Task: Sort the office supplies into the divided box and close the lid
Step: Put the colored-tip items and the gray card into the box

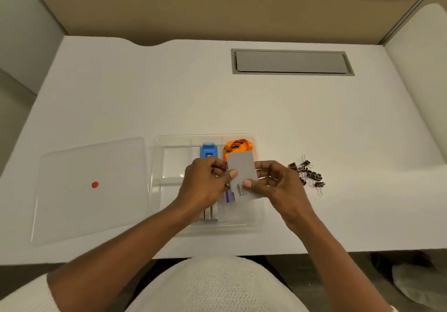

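A clear divided box (169, 142) sits open at the desk's front middle. In it lie a blue stapler (208, 150) in the middle compartment and an orange lanyard (238, 145) at the back right. Above the box's right side, my left hand (205, 181) and my right hand (278, 181) both pinch a grey card (242, 166) with dark print; something purple shows behind its lower left edge. The clear lid (89, 212), with a red dot sticker (95, 184), lies flat left of the box. A pile of several black binder clips (308, 175) rests on the desk right of the box.
A grey cable hatch (291, 61) is set into the white desk (169, 94) at the back right. Partition walls enclose the desk on the left, back and right. The desk's front edge runs just below the box.
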`<state>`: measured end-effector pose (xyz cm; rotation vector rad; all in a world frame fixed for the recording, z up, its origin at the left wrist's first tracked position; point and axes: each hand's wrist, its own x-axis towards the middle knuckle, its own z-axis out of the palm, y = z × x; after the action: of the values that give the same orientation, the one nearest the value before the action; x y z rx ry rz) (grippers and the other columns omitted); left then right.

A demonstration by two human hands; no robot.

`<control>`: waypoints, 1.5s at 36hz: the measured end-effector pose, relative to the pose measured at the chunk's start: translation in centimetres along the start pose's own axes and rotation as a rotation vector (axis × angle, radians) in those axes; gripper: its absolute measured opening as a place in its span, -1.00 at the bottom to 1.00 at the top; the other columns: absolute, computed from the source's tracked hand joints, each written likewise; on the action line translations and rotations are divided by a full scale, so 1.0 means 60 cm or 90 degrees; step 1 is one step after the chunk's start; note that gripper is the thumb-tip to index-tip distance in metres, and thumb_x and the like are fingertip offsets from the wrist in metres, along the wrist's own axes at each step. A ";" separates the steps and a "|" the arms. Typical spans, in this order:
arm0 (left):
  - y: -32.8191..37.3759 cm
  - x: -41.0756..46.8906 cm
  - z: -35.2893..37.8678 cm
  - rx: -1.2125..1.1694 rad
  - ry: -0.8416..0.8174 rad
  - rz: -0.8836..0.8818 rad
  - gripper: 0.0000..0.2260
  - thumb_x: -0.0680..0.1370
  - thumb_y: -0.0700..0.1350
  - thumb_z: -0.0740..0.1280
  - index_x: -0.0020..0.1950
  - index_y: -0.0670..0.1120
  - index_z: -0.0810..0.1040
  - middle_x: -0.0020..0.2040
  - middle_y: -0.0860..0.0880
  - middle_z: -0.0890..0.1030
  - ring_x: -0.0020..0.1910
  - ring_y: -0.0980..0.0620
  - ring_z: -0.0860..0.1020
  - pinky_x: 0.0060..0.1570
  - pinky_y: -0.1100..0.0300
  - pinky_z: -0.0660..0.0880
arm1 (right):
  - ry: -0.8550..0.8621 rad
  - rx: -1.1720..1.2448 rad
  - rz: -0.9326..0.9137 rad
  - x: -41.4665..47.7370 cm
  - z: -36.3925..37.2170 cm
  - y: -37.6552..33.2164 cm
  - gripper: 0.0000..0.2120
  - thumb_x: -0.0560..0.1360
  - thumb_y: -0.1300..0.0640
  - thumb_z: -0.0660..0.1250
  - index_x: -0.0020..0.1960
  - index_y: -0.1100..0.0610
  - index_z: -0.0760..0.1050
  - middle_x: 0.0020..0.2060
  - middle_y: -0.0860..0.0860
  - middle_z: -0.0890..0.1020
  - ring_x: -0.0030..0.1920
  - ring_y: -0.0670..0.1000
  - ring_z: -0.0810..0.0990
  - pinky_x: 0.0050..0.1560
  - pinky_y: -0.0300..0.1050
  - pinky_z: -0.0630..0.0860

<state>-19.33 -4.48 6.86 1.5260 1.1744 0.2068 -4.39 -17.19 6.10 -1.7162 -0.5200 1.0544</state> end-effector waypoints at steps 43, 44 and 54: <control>-0.198 0.027 -0.202 0.354 0.237 -0.069 -0.86 0.54 -0.02 0.50 0.02 0.00 0.61 -0.10 -0.01 0.72 -0.17 -0.04 0.67 -0.26 0.20 0.48 | 0.000 -0.640 -0.047 0.166 0.395 0.013 -0.63 0.59 0.08 0.42 0.34 0.18 0.49 0.21 0.11 0.65 0.16 0.12 0.66 0.23 -0.06 0.57; -0.198 0.027 -0.202 0.360 0.237 -0.067 -0.86 0.54 -0.02 0.50 0.02 0.00 0.61 -0.10 -0.01 0.72 -0.17 -0.05 0.67 -0.27 0.19 0.49 | -0.002 -0.652 -0.047 0.167 0.396 0.012 -0.64 0.58 0.09 0.43 0.33 0.17 0.51 0.20 0.10 0.65 0.14 0.11 0.66 0.22 -0.06 0.57; -0.200 0.027 -0.195 0.429 0.239 -0.054 -0.82 0.53 -0.02 0.51 0.06 -0.01 0.59 -0.09 -0.03 0.72 -0.21 -0.06 0.67 -0.24 0.16 0.60 | -0.035 -0.693 -0.098 0.163 0.393 0.025 -0.63 0.64 0.17 0.34 0.41 0.23 0.42 0.27 0.15 0.59 0.21 0.10 0.62 0.31 -0.06 0.51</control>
<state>-33.09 2.64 0.26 2.0717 1.7175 0.0342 -19.25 2.08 -1.71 -2.5014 -1.4123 0.7225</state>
